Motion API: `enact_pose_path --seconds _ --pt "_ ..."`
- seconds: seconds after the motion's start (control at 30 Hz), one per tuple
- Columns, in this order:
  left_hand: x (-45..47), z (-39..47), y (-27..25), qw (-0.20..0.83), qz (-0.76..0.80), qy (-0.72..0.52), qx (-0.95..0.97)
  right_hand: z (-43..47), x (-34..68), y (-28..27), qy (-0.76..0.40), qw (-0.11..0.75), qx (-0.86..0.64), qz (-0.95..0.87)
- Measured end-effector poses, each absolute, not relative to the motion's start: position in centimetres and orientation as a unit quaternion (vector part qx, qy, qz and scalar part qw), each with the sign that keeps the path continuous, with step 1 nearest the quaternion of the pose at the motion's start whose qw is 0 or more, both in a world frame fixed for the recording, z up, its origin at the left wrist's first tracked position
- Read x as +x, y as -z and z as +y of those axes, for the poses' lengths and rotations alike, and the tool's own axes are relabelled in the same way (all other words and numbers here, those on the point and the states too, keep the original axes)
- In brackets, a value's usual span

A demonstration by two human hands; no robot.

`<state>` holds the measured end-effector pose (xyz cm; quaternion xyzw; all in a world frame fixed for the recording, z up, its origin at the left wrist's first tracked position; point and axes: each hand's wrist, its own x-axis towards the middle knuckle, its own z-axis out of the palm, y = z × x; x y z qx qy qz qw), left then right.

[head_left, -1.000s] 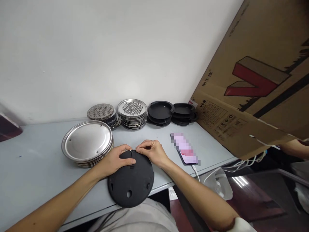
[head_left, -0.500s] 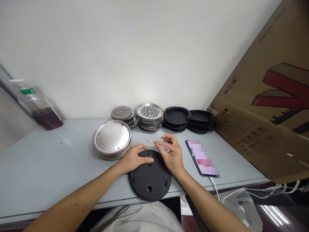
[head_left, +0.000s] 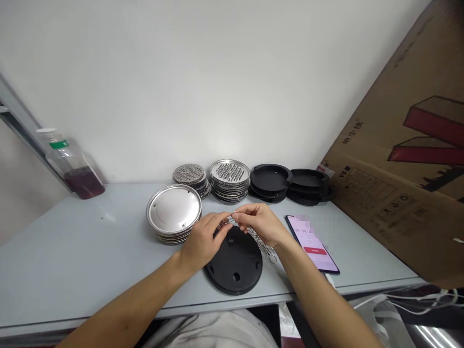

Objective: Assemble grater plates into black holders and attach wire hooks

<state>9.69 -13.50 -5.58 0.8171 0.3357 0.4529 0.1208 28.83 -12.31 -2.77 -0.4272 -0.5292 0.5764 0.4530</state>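
Over the far edge of a round black plastic disc (head_left: pixel 239 265), my two hands meet fingertip to fingertip. Between them is a small thin metal wire piece (head_left: pixel 231 220); its exact shape is too small to tell. My left hand (head_left: pixel 202 241) pinches one end with thumb and fingers. The other end sits in the closed fingertips of my right hand (head_left: pixel 261 223). Beside the disc, partly under my right wrist, lies a loose heap of metal wire pieces with ring ends (head_left: pixel 267 251). The disc lies on the table with holes and a small raised slot facing up.
Stacked shiny metal discs (head_left: pixel 174 210) stand left of my hands. Along the wall are stacks of perforated grater discs (head_left: pixel 230 173) and black round trays (head_left: pixel 271 179). A phone (head_left: pixel 314 249) lies right, a bottle (head_left: pixel 81 176) stands far left, and a cardboard box (head_left: pixel 391 193) leans right.
My left hand has let go of the black disc and come up to meet my right hand at the wire piece. The disc now lies flatter on the table.
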Motion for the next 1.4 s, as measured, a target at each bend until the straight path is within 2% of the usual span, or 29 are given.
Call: enact_pose_path --seconds 0.13,0.3,0.4,0.67,0.87,0.93,1.07,1.2,1.4 --pt "9.4 -13.5 5.4 0.194 0.368 -0.48 0.772 -13.3 27.9 3.3 -0.526 0.475 -0.385 -0.591" --pt "10.3 -13.8 5.5 0.499 0.38 -0.453 0.634 -14.9 27.8 3.8 -0.337 0.455 -0.373 -0.735" --pt "10.9 -13.9 5.6 0.6 0.34 -0.442 0.574 -15.0 28.0 3.9 -0.301 0.462 -0.384 -0.74" --pt "10.9 -14.1 5.6 0.601 0.342 -0.462 0.556 -14.6 28.0 4.3 -0.374 0.499 -0.409 -0.666" --pt "10.4 -13.7 4.8 0.613 0.326 -0.46 0.554 -14.6 28.2 4.6 -0.205 0.486 -0.424 -0.736" --pt "10.1 -13.6 4.8 0.588 0.355 -0.469 0.555 -14.5 28.3 4.9 -0.163 0.476 -0.4 -0.766" --pt "10.0 -13.6 5.4 0.483 0.423 -0.505 0.577 -14.1 28.3 5.4 -0.125 0.487 -0.365 -0.783" --pt "10.3 -13.9 5.5 0.445 0.427 -0.536 0.577 -14.0 28.5 5.1 -0.134 0.52 -0.379 -0.754" --pt "10.3 -14.1 4.8 0.551 0.372 -0.468 0.582 -14.3 28.4 4.8 -0.152 0.527 -0.374 -0.748"
